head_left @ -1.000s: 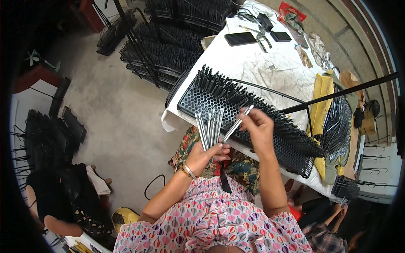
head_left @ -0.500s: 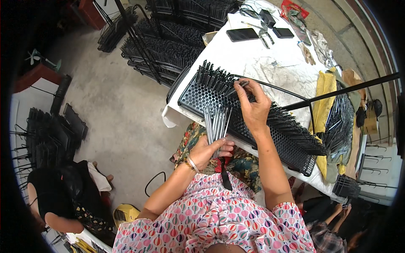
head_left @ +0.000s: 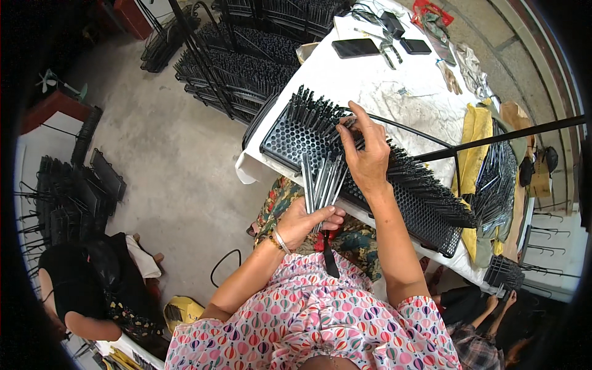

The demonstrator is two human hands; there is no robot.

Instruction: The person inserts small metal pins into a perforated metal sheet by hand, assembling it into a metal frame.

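My left hand (head_left: 306,220) is closed round a bunch of thin metal rods (head_left: 322,185), their upper ends fanned out over the near edge of a black perforated rack (head_left: 287,140). Rows of upright black rods (head_left: 425,185) fill much of the rack's holes, while holes at its left part and along its near side are bare. Over the rows in the middle of the rack is my right hand (head_left: 368,151), thumb and fingers bent together among the rod tops. Whatever they pinch is too small and too hidden to make out.
The rack lies on a white-covered table (head_left: 327,74) with a phone (head_left: 356,48), cables and a glove (head_left: 449,77). A black bar (head_left: 518,131) crosses at right, near a yellow-edged bundle of rods (head_left: 493,179). Loaded racks (head_left: 240,68) stand behind. Other people sit left (head_left: 80,290) and lower right.
My right hand has shifted slightly up and left, its index finger now raised higher over the rods. The rods in my left hand have tilted a little to the right.
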